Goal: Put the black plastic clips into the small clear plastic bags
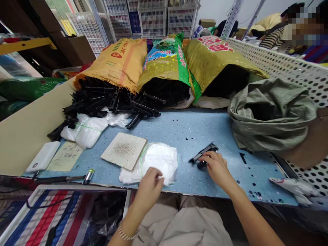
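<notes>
My left hand [150, 189] is at the front edge of a stack of thin white plastic bags [160, 159], its thumb and forefinger closed on the edge of a bag. A green band crosses the stack, and a square board [124, 150] with a speckled middle rests on its left part. To the right, my right hand [216, 167] has its fingers closed on a long, slim black plastic part [205, 152]. That piece lies tilted on the blue tabletop, with a short stub under my fingertips. Its exact kind I cannot tell.
Similar black parts [102, 99] spill from an orange woven sack [120, 63]. Beside it stand a green-and-gold sack [166, 65], an olive sack [212, 63] and a grey-green sack [271, 116]. A hammer [88, 176] and a white device [43, 156] lie left.
</notes>
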A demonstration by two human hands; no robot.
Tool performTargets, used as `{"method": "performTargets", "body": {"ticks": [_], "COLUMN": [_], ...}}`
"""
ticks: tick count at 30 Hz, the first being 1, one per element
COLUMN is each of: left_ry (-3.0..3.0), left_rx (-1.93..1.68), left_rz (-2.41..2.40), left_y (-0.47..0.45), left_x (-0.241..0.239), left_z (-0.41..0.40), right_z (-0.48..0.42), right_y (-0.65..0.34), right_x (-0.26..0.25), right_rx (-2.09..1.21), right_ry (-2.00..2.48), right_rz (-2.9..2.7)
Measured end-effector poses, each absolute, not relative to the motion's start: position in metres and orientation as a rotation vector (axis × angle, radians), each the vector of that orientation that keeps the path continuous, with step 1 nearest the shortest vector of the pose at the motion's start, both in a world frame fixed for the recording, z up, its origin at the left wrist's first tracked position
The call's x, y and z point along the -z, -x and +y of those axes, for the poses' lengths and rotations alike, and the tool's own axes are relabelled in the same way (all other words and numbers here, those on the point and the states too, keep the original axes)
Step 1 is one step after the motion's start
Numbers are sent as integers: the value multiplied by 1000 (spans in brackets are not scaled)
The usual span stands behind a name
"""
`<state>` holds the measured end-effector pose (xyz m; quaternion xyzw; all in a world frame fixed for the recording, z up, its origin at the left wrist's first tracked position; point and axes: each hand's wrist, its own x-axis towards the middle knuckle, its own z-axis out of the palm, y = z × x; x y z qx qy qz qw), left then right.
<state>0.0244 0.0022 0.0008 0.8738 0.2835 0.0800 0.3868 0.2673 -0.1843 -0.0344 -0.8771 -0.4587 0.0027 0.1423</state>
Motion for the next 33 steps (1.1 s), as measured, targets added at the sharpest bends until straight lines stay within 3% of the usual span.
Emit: {"method": "performTargets", "body": {"ticks": [4,9,12,17,21,30,33], "left_ry": [-2372,-2176,-1996,-1707,-1570,-1352,-1385], "left_rx": [-294,-247,-246,-326,-372,-480,-544], "left_rz": [879,863,826,834,808,735,738], "left_y": [-95,-98,-84,-78,-82,-60,-49], "left_x": [9,15,18,25,27,18,15], "left_z": [-19,3,22,29,22,36,45], "right_z": [-195,-214,-216,-181,-133,-98,-108], "right_y": [-263,-267,-267,-231,-190,-186,-189], "right_x": [40,48,43,16,3,26,24], "right_rx": [-13,12,-279,-965,-1250,-1259,-1099], "right_ry": [2384,2498,2464,1577,1158,1095,1246], "right_rz": [-1251,-884,-678,-361,-240,-189,-251]}}
